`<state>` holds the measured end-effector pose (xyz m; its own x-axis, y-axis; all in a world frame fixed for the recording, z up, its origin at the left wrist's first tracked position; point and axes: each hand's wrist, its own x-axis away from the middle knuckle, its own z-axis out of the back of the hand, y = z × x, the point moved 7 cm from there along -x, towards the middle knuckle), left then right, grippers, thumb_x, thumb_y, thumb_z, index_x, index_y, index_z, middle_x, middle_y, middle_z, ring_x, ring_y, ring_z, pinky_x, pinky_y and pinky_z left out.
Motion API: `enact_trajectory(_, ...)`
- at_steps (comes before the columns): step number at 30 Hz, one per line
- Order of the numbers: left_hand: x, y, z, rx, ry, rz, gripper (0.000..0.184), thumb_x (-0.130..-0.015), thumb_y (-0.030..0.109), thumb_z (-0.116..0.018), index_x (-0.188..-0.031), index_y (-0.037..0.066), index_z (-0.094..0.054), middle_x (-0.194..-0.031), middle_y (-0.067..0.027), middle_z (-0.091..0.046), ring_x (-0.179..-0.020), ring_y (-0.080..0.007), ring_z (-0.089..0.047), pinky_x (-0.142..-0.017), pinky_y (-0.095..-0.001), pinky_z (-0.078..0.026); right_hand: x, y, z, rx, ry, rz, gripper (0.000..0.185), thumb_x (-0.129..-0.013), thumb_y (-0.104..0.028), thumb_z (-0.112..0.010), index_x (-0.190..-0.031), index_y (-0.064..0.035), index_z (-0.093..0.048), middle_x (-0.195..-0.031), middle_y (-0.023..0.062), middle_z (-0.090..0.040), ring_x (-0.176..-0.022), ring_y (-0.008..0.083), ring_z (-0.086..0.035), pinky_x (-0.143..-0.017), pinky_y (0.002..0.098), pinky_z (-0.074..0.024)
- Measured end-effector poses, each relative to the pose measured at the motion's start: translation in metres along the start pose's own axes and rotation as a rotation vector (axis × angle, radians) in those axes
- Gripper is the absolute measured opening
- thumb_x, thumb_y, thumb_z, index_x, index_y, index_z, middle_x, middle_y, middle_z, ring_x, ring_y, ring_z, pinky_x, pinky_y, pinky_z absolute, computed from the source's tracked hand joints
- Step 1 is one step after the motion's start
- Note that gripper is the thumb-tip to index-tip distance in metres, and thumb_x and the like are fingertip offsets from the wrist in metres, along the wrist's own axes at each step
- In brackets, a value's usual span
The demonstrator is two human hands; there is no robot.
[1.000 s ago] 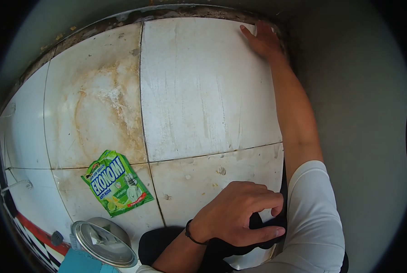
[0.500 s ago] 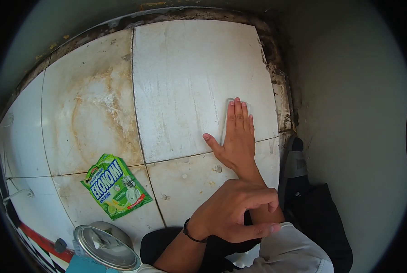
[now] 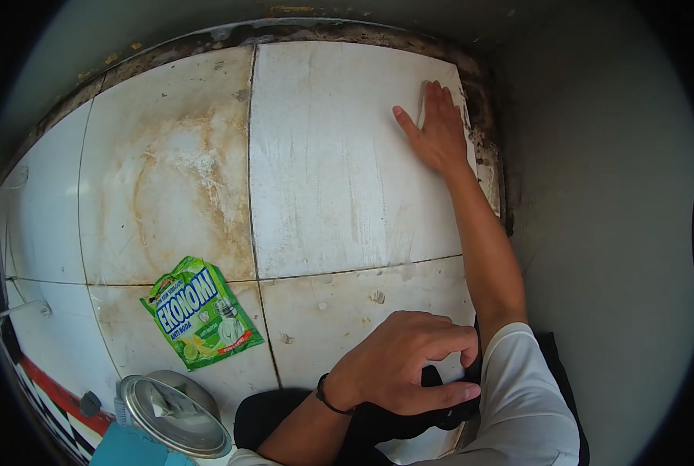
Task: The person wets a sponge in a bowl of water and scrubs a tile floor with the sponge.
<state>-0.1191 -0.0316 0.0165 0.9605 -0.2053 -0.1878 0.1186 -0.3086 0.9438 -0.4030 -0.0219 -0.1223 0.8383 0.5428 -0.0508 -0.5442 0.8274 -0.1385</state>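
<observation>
Laying your right hand (image 3: 442,138) flat, fingers (image 3: 434,99) together, likely spreads pressure over white tile (image 3: 323,147); your left hand (image 3: 405,363) curls, thumb (image 3: 438,398) apart.

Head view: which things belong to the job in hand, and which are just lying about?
In the job:
right hand, reaching over the streaked white tile
pale-edged thing at its fingers, mostly hidden

Seemingly lying about, untouched (possibly supplies):
green EKONOMI packet
metal bowl

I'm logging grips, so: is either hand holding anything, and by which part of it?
The left hand holds nothing visible. The right hand lies flat; a pale edge beside it suggests something underneath, but what, or where held, cannot be told.
</observation>
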Motion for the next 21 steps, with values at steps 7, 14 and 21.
enact_trajectory(7,0.003,-0.006,-0.01,0.066,-0.047,0.014,0.031,-0.081,0.035,-0.075,-0.088,0.008,-0.062,-0.074,-0.0064,-0.059,-0.063,-0.0254,-0.054,-0.059,-0.0363,-0.038,0.183,-0.098,0.014,-0.12,-0.152,0.205,0.105,-0.088,-0.065,-0.062,-0.157,0.0039,-0.024,-0.164,0.0243,-0.025,-0.154,0.0383,-0.019,-0.124,0.0543,-0.0159)
enact_trajectory(14,0.002,-0.008,-0.011,0.005,-0.066,0.009,0.031,-0.081,0.034,-0.075,-0.088,0.008,-0.061,-0.072,-0.0058,-0.056,-0.063,-0.0257,-0.053,-0.059,-0.0369,-0.038,-0.004,-0.027,-0.002,0.042,-0.039,0.083,0.106,-0.092,-0.075,-0.046,-0.159,0.0032,-0.021,-0.165,0.0204,-0.024,-0.156,0.0314,-0.018,-0.126,0.0462,-0.0168)
enact_trajectory(21,0.001,-0.003,-0.005,0.001,-0.073,-0.029,0.03,-0.082,0.033,-0.075,-0.09,0.007,-0.062,-0.072,-0.0061,-0.057,-0.064,-0.0267,-0.054,-0.06,-0.0369,-0.04,-0.086,0.005,-0.01,0.027,-0.067,-0.079,0.107,-0.092,-0.08,-0.034,-0.16,0.0019,-0.019,-0.168,0.0179,-0.019,-0.157,0.0294,-0.012,-0.127,0.045,-0.0127)
